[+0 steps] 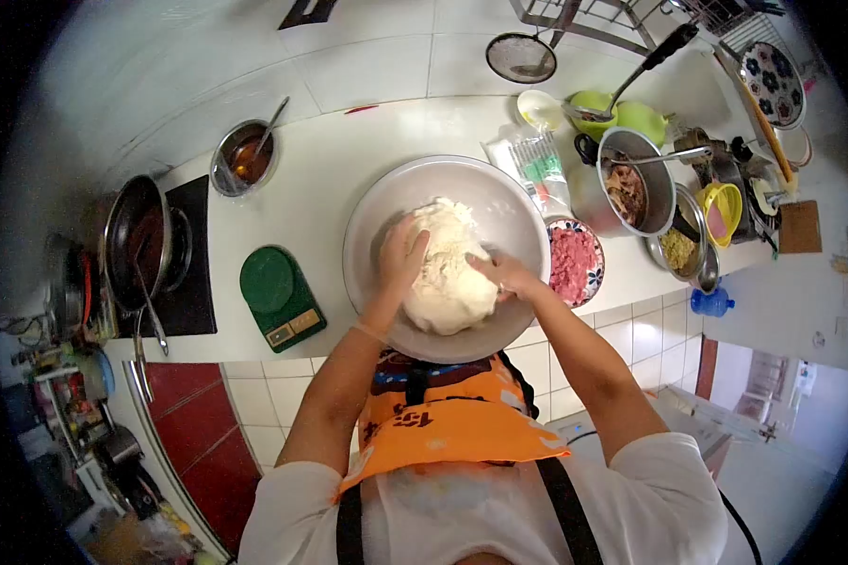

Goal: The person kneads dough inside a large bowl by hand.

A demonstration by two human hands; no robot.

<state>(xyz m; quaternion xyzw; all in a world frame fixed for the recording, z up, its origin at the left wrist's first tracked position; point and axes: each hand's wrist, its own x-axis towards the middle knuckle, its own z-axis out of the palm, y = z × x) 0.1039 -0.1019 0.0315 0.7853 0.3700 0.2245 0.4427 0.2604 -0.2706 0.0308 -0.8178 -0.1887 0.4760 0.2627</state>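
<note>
White dough (450,292) sits mid-bowl (369,273), slightly below centre. Left hand (403,254): spread, laid against dough at 9 o'clock. Right hand (506,274): touching dough at 3 o'clock; fingers partly hidden, cannot tell closure.

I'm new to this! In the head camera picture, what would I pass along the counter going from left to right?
Black pan → green scale → large bowl of dough → tall metal pot → yellow bowl.
</note>
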